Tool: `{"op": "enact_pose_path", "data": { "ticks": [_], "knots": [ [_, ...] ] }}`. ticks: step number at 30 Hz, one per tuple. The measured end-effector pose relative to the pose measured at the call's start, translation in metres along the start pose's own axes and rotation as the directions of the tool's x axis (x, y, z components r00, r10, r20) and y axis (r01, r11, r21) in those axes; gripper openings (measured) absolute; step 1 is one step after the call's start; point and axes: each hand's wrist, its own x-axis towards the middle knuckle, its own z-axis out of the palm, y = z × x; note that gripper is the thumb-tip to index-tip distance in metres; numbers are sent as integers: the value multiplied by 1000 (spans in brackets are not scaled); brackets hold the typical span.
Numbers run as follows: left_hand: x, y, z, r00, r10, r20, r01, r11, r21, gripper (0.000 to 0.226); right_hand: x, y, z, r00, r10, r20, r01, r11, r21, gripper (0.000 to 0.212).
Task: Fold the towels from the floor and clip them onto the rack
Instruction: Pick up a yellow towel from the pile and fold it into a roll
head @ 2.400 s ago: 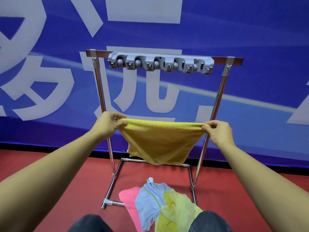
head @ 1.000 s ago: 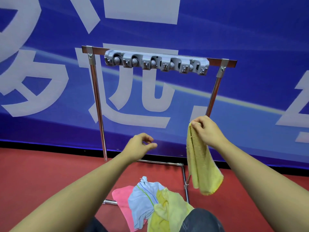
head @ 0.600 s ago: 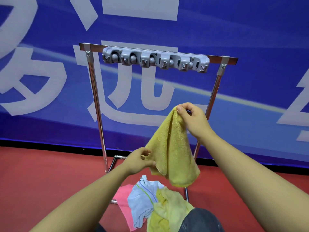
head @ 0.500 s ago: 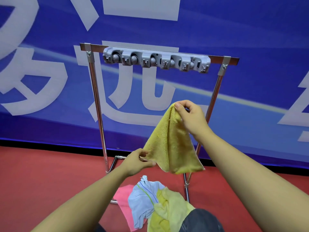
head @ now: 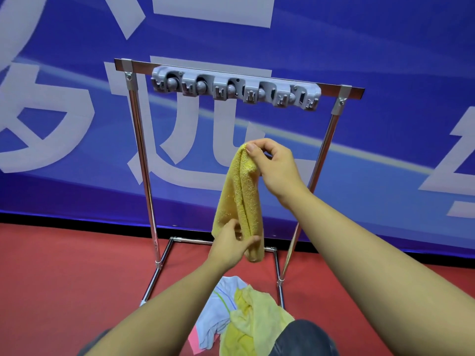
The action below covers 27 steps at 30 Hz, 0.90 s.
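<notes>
A yellow towel hangs folded into a narrow strip in front of the metal rack. My right hand pinches its top end between thumb and fingers. My left hand grips its lower end from the left. The grey clip bar with several clips sits on the rack's top rail, above both hands, with nothing clipped in it. A pile of towels lies on the red floor below: white striped, pale yellow and pink.
A blue banner wall stands right behind the rack. The red floor spreads to the left and right. My dark-clad knees show at the bottom edge, next to the pile.
The towel went from spread wide between both hands to hanging from my right hand. My left hand let go, dropped, took the lower edge, and the towel now hangs narrower and straighter.
</notes>
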Motion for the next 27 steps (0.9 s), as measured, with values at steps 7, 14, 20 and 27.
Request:
{"op": "enact_pose_path", "data": {
  "ticks": [7,14,20,27],
  "knots": [
    [3,-29,-29,999,-5,36,-2,983,181,21,4,15,-33,994,14,-107,-20,998,-56,15],
    [15,-39,-106,996,15,-86,4,978,208,16,-9,62,-90,965,37,-260,-121,942,-314,10],
    [18,-4,-153,979,85,-186,-59,989,139,15,-23,98,-119,953,76,-294,-225,825,-518,14],
    [4,19,-189,977,176,-120,-156,975,160,7,-30,108,-116,927,225,-300,-322,888,-329,19]
  ]
}}
